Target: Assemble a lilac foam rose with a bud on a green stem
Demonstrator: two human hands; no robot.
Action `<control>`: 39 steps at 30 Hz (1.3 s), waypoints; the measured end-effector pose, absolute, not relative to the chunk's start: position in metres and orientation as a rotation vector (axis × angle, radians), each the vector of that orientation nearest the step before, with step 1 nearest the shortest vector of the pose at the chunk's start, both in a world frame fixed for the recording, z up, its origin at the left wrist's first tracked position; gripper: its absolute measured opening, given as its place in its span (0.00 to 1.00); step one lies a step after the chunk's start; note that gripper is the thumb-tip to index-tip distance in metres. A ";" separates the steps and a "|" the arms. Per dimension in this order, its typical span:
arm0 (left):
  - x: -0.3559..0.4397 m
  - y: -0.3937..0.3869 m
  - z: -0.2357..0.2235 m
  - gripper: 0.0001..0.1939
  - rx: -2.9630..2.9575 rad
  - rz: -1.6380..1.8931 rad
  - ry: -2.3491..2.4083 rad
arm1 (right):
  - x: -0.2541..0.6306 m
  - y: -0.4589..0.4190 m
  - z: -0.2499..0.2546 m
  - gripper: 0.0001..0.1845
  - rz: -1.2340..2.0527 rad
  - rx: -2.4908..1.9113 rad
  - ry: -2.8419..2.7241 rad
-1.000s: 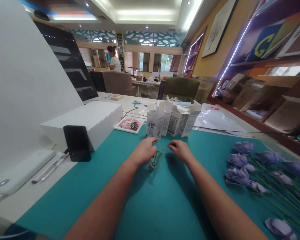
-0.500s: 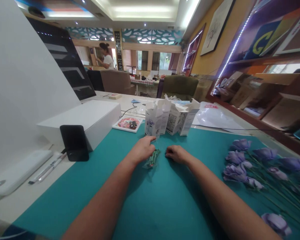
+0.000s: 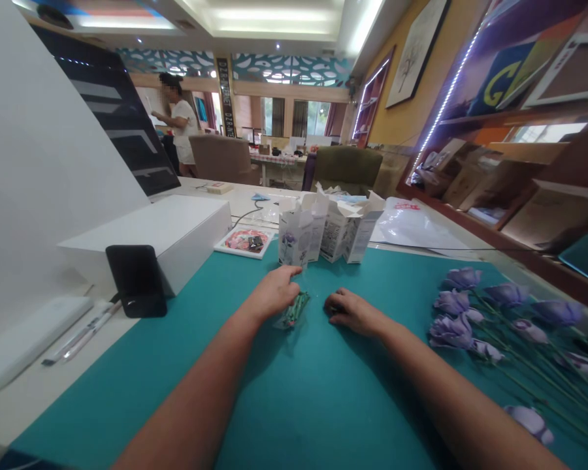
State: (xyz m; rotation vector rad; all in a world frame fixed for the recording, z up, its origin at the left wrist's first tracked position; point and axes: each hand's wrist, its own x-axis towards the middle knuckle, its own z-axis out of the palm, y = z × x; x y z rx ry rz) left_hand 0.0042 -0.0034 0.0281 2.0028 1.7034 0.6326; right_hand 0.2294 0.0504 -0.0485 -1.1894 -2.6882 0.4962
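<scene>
At the far left of the white bench [image 3: 24,418] lies a flat white slab, possibly a power bank [image 3: 29,343], with two slim pens [image 3: 81,341] just beside it. Next comes a black phone [image 3: 136,281], standing tilted against the side of a large white box [image 3: 147,245]. Beyond the box, a small card with a pink picture [image 3: 244,241] lies on the bench, and a person [image 3: 179,121] stands far off across the room.

A teal cutting mat [image 3: 215,398] covers the middle of the bench. The left hand [image 3: 273,294] rests on it, open and loosely curved, gripping nothing, with its fingertips close above a small clear plastic packet [image 3: 292,311]. I cannot tell whether they touch it. The packet lies flat on the mat between the hands, with something green inside, too small to identify. The right hand [image 3: 353,313] sits just to its right, apart from it, relaxed and lightly curled around nothing.

Behind the hands stand opened white cartons [image 3: 330,232], upright at the mat's far edge, with a white plastic bag [image 3: 411,225] past them. Purple artificial flowers [image 3: 453,329] lie on the right of the mat, their long stems running toward the lower right.
</scene>
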 end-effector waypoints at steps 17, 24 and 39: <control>0.011 -0.003 0.025 0.31 2.067 0.584 1.692 | 0.196 0.064 -0.026 0.14 0.304 -1.447 -2.983; 0.011 -0.002 0.023 0.30 2.073 0.597 1.698 | 0.190 0.055 -0.027 0.18 0.192 -1.537 -2.979; 0.011 -0.003 0.022 0.31 2.061 0.632 1.676 | 0.201 0.057 -0.004 0.10 0.592 -1.581 -2.562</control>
